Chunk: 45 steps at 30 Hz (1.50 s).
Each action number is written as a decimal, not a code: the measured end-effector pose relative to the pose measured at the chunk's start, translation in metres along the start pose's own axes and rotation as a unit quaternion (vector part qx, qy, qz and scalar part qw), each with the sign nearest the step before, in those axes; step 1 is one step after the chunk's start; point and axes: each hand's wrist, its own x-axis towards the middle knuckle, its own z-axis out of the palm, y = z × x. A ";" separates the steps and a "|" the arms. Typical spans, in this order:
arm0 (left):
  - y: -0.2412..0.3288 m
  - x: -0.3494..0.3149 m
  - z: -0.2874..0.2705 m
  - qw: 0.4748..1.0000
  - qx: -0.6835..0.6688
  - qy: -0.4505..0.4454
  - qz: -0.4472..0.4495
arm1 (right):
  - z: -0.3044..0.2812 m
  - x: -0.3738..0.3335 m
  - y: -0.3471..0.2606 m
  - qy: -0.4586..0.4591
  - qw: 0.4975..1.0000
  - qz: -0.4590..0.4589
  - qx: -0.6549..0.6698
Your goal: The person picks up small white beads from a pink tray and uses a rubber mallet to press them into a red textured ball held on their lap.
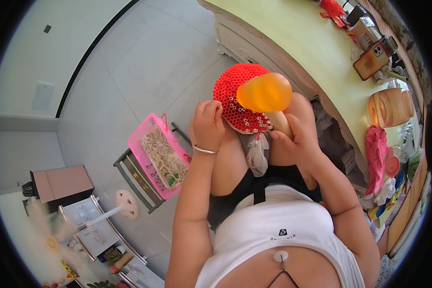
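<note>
A red disc [228, 79] of honeycomb-like round cells rests across my knees. Several short pale tubes [250, 126] stand in the cells on its near side. At the disc's left edge, my left hand [208, 124] pinches one small pale piece [219, 106]. The fingers of my right hand [296, 139] are wrapped around the pale handle of a mallet [265, 93]. Its thick, translucent orange head is above the disc and hides part of the right side. Below the disc hangs a whitish plastic bag [258, 156].
To the left, a pink basket [151, 175] full of short pale sticks stands on a folding stool [133, 180]. A pale green tabletop [293, 41] curves along the right, with a phone [371, 62], a jar of amber liquid [391, 108] and a pink cloth [376, 158]. A fan [126, 205] is lower left.
</note>
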 end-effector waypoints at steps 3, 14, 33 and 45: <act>0.003 -0.001 -0.003 1.000 -0.024 0.000 -0.014 | 0.008 0.004 -0.018 -0.041 0.999 -0.018 -0.017; -0.071 -0.033 -0.049 0.927 -0.184 0.165 -0.282 | 0.040 0.024 -0.036 -0.080 0.979 0.009 -0.188; -0.216 -0.145 -0.080 0.897 0.314 -0.047 -0.308 | 0.020 0.004 -0.027 -0.034 0.988 0.123 0.083; -0.223 -0.167 -0.099 0.917 0.357 -0.001 -0.179 | 0.007 -0.003 -0.021 -0.056 0.977 0.161 0.126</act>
